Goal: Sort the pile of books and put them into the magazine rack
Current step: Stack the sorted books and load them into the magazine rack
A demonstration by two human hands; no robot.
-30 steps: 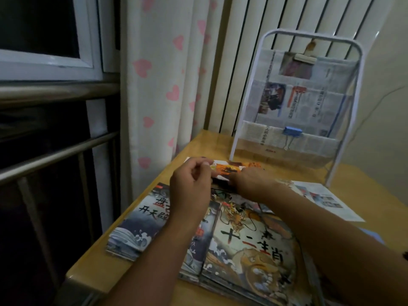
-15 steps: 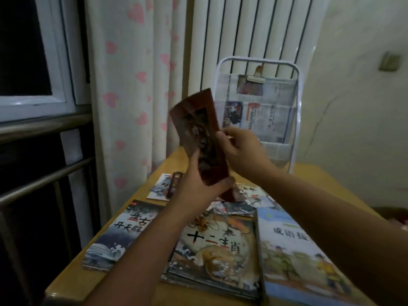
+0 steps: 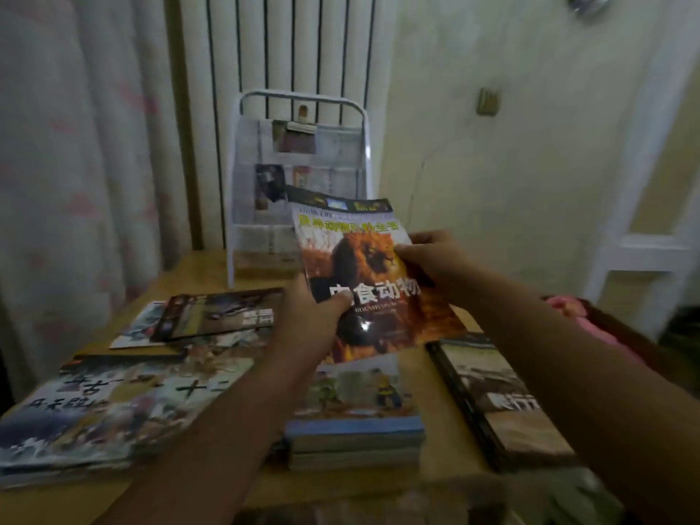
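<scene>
You've got the lion book [image 3: 373, 282] pinched in both hands, left hand [image 3: 316, 316] low, right hand [image 3: 428, 259] on its edge, above the worktop [image 3: 212, 270]. Next, probably slot it into the magazine rack [image 3: 299, 183] at 12 o'clock.

lion book [image 3: 363, 282] | now face-up in both hands (previously edge-on)

Lion-cover book [image 3: 373, 282]: large white characters 肉食动物, first one partly under a thumb; small Latin line below, blurred. Yellow title strip above, unreadable. Left book [image 3: 125, 403]: characters 十二 legible, the rest smeared. Dark right book [image 3: 503, 399]: white characters, blurred.
</scene>
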